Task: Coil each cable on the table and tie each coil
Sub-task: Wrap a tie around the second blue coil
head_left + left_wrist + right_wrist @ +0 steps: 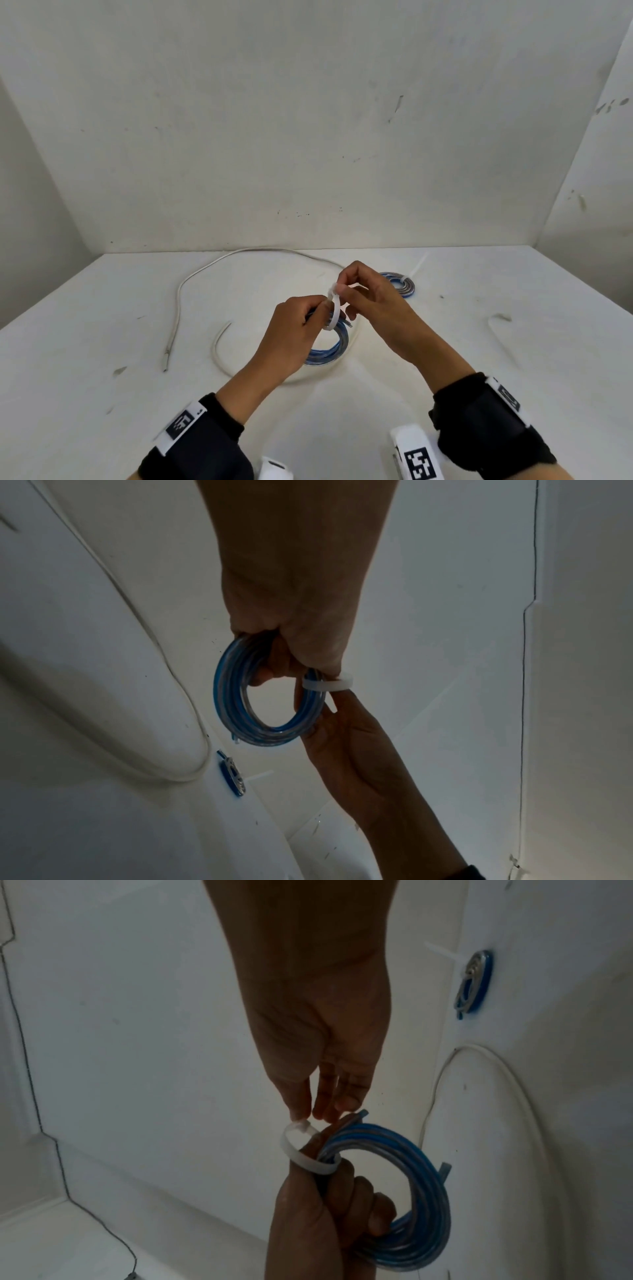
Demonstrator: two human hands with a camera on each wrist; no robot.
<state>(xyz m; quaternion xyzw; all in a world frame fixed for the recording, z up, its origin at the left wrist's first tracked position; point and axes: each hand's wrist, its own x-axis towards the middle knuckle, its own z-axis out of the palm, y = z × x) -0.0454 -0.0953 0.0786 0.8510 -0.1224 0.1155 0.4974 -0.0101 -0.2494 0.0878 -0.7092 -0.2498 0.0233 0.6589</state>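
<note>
Blue and clear cable, wound into a coil (330,346), hangs above the white table (102,342) in the left hand (291,329), whose fingers curl through the ring and clamp its strands. A white zip tie (301,1153) loops loosely around the bundle just beside that grip. The right hand (373,305) pinches the top of the tie between thumb and fingertips (301,1110), its other fingers nearly straight. Farther back on the right lies a second blue coil (400,282), already bound with a white tie whose tail sticks out. A loose white cable (191,284) curves across the table to the left and around under the hands.
</note>
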